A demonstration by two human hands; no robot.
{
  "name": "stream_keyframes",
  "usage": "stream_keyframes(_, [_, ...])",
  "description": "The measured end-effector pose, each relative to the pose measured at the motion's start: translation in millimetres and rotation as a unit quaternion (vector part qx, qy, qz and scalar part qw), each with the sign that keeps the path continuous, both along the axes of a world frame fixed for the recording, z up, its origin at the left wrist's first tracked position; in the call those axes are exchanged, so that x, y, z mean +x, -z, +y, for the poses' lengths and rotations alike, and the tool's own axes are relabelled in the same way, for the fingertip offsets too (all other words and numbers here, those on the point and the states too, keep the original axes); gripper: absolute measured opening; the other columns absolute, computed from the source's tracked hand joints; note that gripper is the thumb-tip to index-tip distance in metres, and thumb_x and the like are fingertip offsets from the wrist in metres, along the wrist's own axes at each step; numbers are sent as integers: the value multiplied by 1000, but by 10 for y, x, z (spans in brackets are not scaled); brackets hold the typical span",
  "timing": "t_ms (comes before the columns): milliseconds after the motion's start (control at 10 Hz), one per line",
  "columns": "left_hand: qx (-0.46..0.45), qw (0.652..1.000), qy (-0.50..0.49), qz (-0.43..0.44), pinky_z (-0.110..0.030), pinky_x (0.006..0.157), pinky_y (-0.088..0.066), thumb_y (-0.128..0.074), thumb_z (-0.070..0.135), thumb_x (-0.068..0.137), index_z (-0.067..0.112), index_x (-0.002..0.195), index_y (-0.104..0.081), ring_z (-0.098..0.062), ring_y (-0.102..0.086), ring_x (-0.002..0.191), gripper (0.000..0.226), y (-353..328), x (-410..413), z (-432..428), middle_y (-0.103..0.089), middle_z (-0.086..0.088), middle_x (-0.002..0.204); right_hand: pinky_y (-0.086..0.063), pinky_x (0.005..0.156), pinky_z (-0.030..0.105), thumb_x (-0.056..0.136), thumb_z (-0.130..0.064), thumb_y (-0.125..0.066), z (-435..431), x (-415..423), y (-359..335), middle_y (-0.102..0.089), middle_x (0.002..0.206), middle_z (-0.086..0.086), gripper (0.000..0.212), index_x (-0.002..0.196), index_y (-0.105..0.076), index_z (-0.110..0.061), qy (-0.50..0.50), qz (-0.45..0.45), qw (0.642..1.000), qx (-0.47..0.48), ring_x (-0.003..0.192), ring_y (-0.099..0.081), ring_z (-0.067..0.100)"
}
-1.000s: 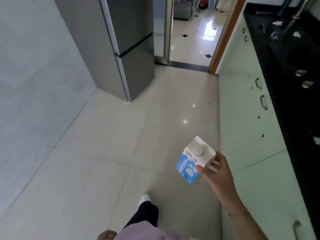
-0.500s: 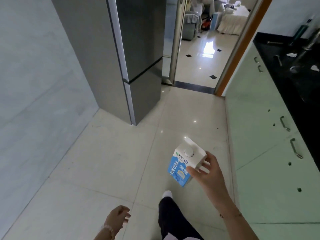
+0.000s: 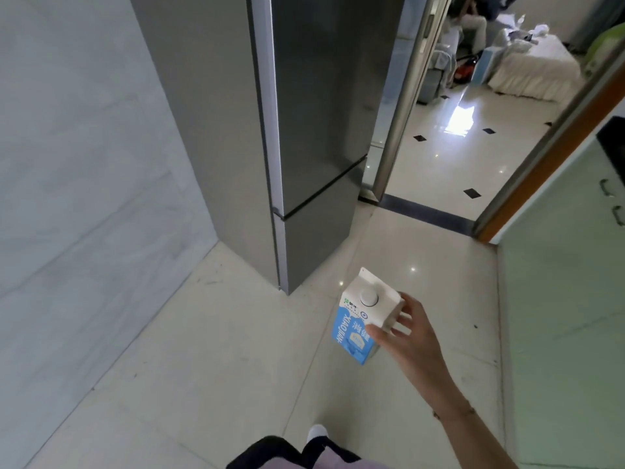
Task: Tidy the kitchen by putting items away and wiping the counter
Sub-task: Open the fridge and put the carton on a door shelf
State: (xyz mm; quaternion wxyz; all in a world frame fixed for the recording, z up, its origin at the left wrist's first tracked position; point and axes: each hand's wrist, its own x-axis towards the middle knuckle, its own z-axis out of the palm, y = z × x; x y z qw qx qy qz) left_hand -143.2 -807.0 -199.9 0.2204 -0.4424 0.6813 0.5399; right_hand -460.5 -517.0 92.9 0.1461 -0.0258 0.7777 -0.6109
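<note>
My right hand (image 3: 411,336) grips a blue and white milk carton (image 3: 360,316) with a round white cap, holding it tilted above the floor in the lower middle of the view. A tall grey fridge (image 3: 304,123) stands ahead and to the left of the carton, both doors closed. My left hand is out of view.
A pale tiled wall (image 3: 84,164) runs along the left. Light green cabinets (image 3: 568,282) with handles line the right, under a dark counter (image 3: 612,143). An open doorway (image 3: 456,157) behind the fridge leads to another room. My leg and white sock (image 3: 316,431) show at the bottom.
The view has moved forward and tilted up, so the fridge is nearer and larger. My left hand, seen low half a second ago, has dropped out of view. The carton stays in my right hand.
</note>
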Motion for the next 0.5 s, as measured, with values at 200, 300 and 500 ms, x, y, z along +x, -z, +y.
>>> stream_keyframes(200, [29,997,-63,21,-29,66,-46,-60,10,77,-2,85,-64,-27,-62,65,14,-648,-1495,-221,-69,-9,64,-59,74,22,71,-14,-78,-482,-908,-170,-62,107,-16,58,119,-48,-27,5,25,1000,-2,95,-61,-12])
stream_keyframes(300, [51,989,-114,77,-30,66,-46,-61,10,75,-3,83,-64,-26,-61,63,15,-1440,-2591,-353,-69,-8,62,-58,66,19,71,-12,-77,-711,-1204,-99,-62,105,-15,55,116,-49,-27,25,25,999,-2,98,-64,2])
stream_keyframes(500, [-65,949,21,306,-26,75,-50,-46,9,92,19,92,-62,-20,-64,87,19,-2596,-4348,-979,-67,0,92,-56,66,15,70,-7,-78,-1229,-1692,-100,-64,103,-13,54,109,-50,-32,86,38,995,-19,96,-63,2])
